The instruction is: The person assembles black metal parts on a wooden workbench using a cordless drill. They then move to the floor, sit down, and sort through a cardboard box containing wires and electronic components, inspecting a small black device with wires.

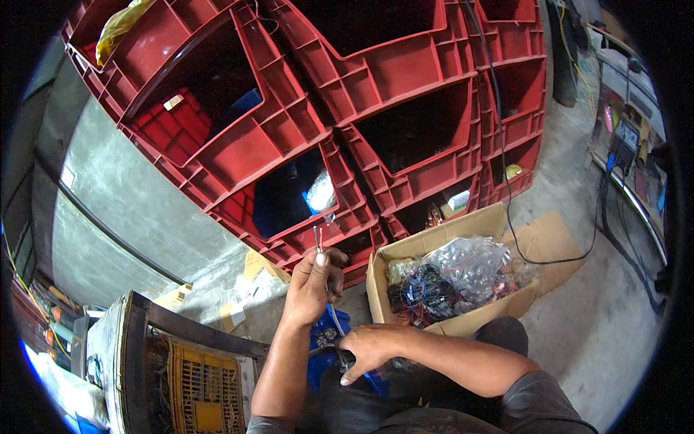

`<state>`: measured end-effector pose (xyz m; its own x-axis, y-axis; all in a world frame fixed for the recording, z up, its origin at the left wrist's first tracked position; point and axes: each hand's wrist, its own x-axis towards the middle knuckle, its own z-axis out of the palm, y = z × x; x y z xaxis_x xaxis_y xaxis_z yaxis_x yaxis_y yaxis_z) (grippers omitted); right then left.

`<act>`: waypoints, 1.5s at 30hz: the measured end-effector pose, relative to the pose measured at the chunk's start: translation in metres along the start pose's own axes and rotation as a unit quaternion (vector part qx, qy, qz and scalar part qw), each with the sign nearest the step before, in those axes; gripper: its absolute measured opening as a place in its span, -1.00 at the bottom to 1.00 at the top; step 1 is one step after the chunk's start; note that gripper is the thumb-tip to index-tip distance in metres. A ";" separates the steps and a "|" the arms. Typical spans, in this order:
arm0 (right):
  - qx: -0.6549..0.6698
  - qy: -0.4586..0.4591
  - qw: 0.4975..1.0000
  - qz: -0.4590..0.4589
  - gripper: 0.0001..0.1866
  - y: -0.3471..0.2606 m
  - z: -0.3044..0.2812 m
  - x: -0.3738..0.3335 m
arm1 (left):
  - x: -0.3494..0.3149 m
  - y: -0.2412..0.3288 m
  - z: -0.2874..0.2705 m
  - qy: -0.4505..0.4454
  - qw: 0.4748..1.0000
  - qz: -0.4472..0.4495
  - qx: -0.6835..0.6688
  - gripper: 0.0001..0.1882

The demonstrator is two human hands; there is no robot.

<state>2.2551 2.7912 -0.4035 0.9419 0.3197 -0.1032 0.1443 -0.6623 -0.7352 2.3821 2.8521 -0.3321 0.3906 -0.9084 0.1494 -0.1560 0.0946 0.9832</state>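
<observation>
Raised near the middle, my left hand [312, 288] is closed on a thin cable, pinched between thumb and fingers. Two short wire ends [319, 237] stick up above the thumb, and the rest of the cable runs down toward my lap. Lower and to the right, my right hand [372, 347] is curled, with thumb and fingers bent around something dark that I cannot make out. Beside its fingers is a blue tray [316, 372] holding small metal pieces [327, 337]. The tray's lower part is partly hidden by my hand and dark clothing.
Red stacked plastic crates [405, 72] rise ahead. An open cardboard box [463, 224] with bundled wires and plastic bags stands on the right. A yellow crate [206, 383] sits in a dark frame at lower left. A black cable [506, 181] hangs down and loops across the floor.
</observation>
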 end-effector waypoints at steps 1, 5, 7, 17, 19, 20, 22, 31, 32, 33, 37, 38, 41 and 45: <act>-0.002 0.000 1.000 -0.001 -0.22 -0.001 -0.001 0.000 | -0.001 0.001 -0.001 0.006 1.000 0.006 -0.005 -0.58; 0.009 0.000 1.000 -0.002 -0.23 0.007 0.001 0.001 | -0.008 0.009 0.001 0.019 1.000 0.012 0.006 -0.60; 0.014 -0.003 1.000 -0.003 -0.24 0.011 0.000 0.001 | -0.011 0.016 0.006 0.029 0.999 0.044 0.009 -0.61; 0.058 0.462 0.876 -0.129 -0.21 0.004 -0.074 -0.054 | -0.045 -0.007 -0.006 0.059 0.998 0.022 0.006 -0.71; -0.046 0.498 0.857 -0.126 -0.14 0.009 -0.072 -0.055 | -0.049 -0.011 -0.003 0.043 0.996 0.070 0.021 -0.72; -0.068 0.501 0.853 -0.128 -0.14 0.007 -0.072 -0.057 | -0.050 -0.011 0.000 0.037 0.996 0.080 0.019 -0.72; -0.085 0.491 0.859 -0.116 -0.21 -0.002 -0.071 -0.062 | -0.052 -0.012 0.005 0.022 0.996 0.081 -0.038 -0.73; -0.114 0.525 0.825 -0.177 -0.32 -0.016 -0.073 -0.066 | -0.059 -0.012 -0.004 0.071 0.983 0.159 0.063 -0.83; -0.118 0.527 0.821 -0.182 -0.33 -0.017 -0.073 -0.066 | -0.057 -0.009 -0.005 0.076 0.979 0.168 0.086 -0.83; -0.114 0.527 0.823 -0.182 -0.34 -0.016 -0.073 -0.066 | -0.056 -0.005 -0.004 0.082 0.975 0.178 0.110 -0.83; -0.112 0.522 0.826 -0.181 -0.34 -0.014 -0.074 -0.068 | -0.055 0.013 0.005 0.102 0.961 0.173 0.190 -0.84; -0.115 0.521 0.826 -0.181 -0.34 -0.013 -0.075 -0.069 | -0.055 0.017 0.006 0.106 0.956 0.174 0.211 -0.84; -0.128 0.523 0.824 -0.175 -0.35 -0.013 -0.076 -0.069 | -0.056 0.027 0.009 0.116 0.942 0.177 0.260 -0.83; -0.130 0.517 0.827 -0.178 -0.35 -0.012 -0.077 -0.068 | -0.056 0.028 0.010 0.126 0.928 0.192 0.294 -0.82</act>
<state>2.2129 2.7256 -0.3364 0.5633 -0.1353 0.8151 0.4024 -0.8167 -0.4136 2.3465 2.9013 -0.3135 0.3912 -0.7226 0.5699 -0.7670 0.0862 0.6358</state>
